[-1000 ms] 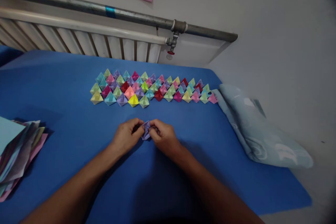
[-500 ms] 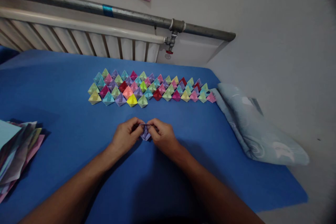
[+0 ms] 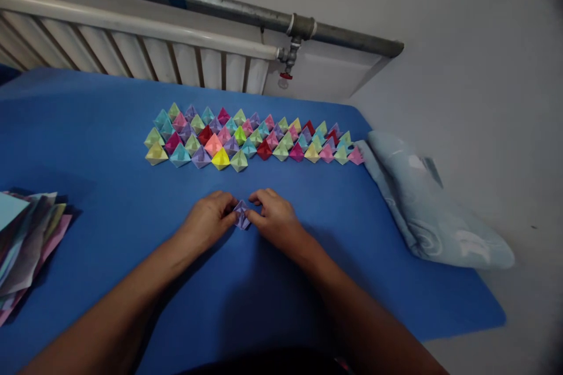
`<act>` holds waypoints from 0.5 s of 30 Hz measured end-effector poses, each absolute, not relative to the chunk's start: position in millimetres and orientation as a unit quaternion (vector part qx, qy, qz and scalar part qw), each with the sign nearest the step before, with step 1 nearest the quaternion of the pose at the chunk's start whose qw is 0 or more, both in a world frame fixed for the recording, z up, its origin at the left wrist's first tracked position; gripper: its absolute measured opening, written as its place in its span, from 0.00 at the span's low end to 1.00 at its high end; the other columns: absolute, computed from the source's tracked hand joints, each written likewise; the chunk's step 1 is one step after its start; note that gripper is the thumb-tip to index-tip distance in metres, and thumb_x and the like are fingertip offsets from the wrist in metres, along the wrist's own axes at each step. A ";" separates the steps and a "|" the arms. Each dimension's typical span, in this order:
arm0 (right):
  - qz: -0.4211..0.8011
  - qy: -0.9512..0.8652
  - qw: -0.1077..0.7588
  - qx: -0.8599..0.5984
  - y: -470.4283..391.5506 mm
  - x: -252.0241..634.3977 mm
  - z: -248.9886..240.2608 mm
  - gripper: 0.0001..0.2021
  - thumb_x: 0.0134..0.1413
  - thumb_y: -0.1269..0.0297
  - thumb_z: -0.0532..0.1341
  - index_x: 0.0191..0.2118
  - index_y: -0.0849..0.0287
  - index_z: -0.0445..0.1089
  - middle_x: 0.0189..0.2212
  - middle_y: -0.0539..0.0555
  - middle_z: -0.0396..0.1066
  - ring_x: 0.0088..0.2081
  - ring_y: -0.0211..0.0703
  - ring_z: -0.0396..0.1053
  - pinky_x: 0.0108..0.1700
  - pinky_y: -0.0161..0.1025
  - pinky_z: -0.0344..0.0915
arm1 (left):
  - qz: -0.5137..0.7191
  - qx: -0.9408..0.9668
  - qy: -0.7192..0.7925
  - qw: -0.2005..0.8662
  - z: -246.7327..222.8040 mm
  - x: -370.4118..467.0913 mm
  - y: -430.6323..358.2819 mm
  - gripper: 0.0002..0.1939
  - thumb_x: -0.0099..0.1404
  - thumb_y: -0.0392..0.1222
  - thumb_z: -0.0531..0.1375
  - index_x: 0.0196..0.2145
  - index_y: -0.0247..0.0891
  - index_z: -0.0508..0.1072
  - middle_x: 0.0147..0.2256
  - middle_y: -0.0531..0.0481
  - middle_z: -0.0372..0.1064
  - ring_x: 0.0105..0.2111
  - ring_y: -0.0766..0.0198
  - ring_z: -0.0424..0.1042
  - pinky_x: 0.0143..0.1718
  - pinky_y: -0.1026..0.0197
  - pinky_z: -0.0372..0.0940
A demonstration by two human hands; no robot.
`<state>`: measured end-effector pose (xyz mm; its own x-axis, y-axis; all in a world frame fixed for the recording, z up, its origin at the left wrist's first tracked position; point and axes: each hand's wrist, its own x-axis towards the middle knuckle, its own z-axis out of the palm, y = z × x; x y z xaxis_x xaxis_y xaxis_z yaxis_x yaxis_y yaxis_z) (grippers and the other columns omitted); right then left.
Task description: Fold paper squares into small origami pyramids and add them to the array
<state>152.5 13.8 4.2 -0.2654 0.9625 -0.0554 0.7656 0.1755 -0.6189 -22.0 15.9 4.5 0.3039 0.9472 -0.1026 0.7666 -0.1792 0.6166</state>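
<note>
Between my hands is a small purple folded paper boat (image 3: 241, 217), low over the blue surface. My left hand (image 3: 212, 214) pinches its left edge between thumb and fingers. My right hand (image 3: 275, 214) has its thumb against the boat's right side, while its index finger is lifted away and apart from the thumb. Beyond my hands, several rows of folded paper boats (image 3: 220, 159) in yellow, green, blue, pink, red and purple stand close together.
A stack of coloured paper sheets (image 3: 26, 246) lies at the left. At the right rests a folded pale blue-green cloth (image 3: 404, 187). Behind the blue surface (image 3: 109, 199) are a white radiator (image 3: 123, 50), a metal pipe (image 3: 241, 9) and a valve with a red handle (image 3: 285, 76).
The fingers of my right hand have opened off the purple boat's top edge, leaving the thumb at its side. The boat now shows more of its inside. The view has tilted slightly downward.
</note>
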 end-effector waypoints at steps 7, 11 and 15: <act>0.273 -0.749 0.142 -0.587 15.5 149.9 6.0 0.11 0.55 0.65 0.62 0.45 0.59 0.70 0.41 0.54 0.69 0.38 0.40 0.65 0.39 0.38 0.59 | 0.133 0.753 0.571 0.300 5.9 -20.6 18.7 0.05 0.57 0.39 0.61 0.33 0.40 0.74 0.28 0.53 0.67 0.28 0.64 0.65 0.29 0.63 0.57; 0.283 -0.745 0.127 -0.591 17.2 149.0 8.8 0.11 0.55 0.63 0.63 0.45 0.58 0.70 0.41 0.53 0.69 0.36 0.39 0.65 0.37 0.37 0.57 | 0.141 0.742 0.570 0.323 3.8 -22.8 21.5 0.05 0.57 0.41 0.61 0.33 0.40 0.74 0.28 0.53 0.69 0.27 0.64 0.66 0.29 0.62 0.57; 0.282 -0.747 0.130 -0.589 17.3 149.1 8.6 0.11 0.55 0.64 0.63 0.44 0.57 0.70 0.40 0.53 0.68 0.37 0.39 0.65 0.37 0.37 0.57 | 0.147 0.732 0.572 0.340 4.5 -22.9 23.3 0.04 0.58 0.41 0.60 0.31 0.41 0.74 0.27 0.53 0.69 0.26 0.64 0.66 0.28 0.63 0.57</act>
<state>149.1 17.3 8.6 -0.2733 0.9521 -0.1374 0.8056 0.1484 -0.5736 -22.9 23.3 4.5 0.3026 0.9372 -0.1736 0.7366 -0.1143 0.6665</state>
